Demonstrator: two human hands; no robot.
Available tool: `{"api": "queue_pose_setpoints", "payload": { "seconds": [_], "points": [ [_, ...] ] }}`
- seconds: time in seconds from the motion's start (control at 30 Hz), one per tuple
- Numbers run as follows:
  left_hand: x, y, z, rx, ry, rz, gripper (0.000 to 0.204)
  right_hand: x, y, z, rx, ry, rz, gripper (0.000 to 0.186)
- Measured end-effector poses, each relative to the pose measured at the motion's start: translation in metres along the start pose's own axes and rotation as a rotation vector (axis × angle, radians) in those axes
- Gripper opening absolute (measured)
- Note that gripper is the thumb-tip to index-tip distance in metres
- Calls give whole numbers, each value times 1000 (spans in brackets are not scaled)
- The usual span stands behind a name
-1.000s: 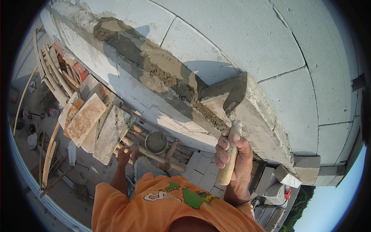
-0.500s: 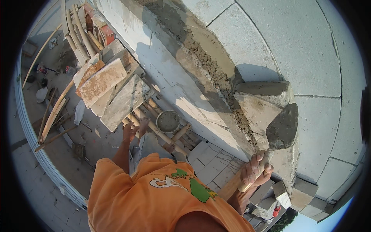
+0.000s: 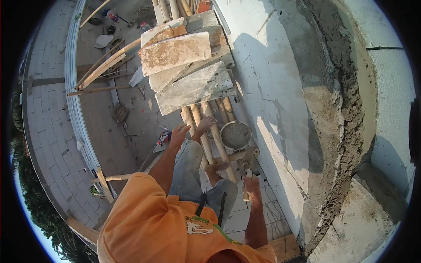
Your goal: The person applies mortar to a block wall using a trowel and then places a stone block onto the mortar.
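My right hand (image 3: 252,185) is closed round the wooden handle of a trowel (image 3: 249,154), low beside the wall. The trowel's blade is close to the near edge of a round bucket (image 3: 235,135) of grey mortar. To the left, my left hand (image 3: 180,130) hangs above my knee with its fingers loosely apart, and nothing shows in it. It is nearest to the bamboo poles (image 3: 187,117) and the stack of stained pale slabs (image 3: 175,53). Wet mortar (image 3: 351,114) lies in a rough ridge along the wall top.
A tall pale block wall (image 3: 267,87) runs along my right side, with a mortar-smeared block (image 3: 357,215) on its top. My bare feet (image 3: 217,166) are on bamboo poles. Far below is a floor (image 3: 94,151) with scattered tools, bordered at left by a pale metal rail (image 3: 79,127).
My right hand and the trowel have gone from above the wall top down to beside the mortar bucket. My view has swung, so the slabs and bucket sit further right.
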State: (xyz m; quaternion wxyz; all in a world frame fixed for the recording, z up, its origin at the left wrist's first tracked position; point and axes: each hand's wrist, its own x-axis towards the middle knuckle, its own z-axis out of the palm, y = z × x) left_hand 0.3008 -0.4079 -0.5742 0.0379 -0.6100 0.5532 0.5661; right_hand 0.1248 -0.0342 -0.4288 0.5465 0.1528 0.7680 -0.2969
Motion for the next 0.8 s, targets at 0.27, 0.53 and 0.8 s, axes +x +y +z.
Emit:
{"api": "queue_pose_setpoints", "payload": {
  "seconds": [0.27, 0.53, 0.8],
  "points": [
    [97, -87, 13, -415, 89, -360, 68, 277, 116, 69, -671, 32, -46, 48],
    [226, -182, -13, -611, 324, -429, 86, 414, 168, 130, -688, 38, -36, 68],
    [311, -231, -50, -446, 394, -410, 97, 417, 195, 172, -722, -84, 100, 91]
  ]
}}
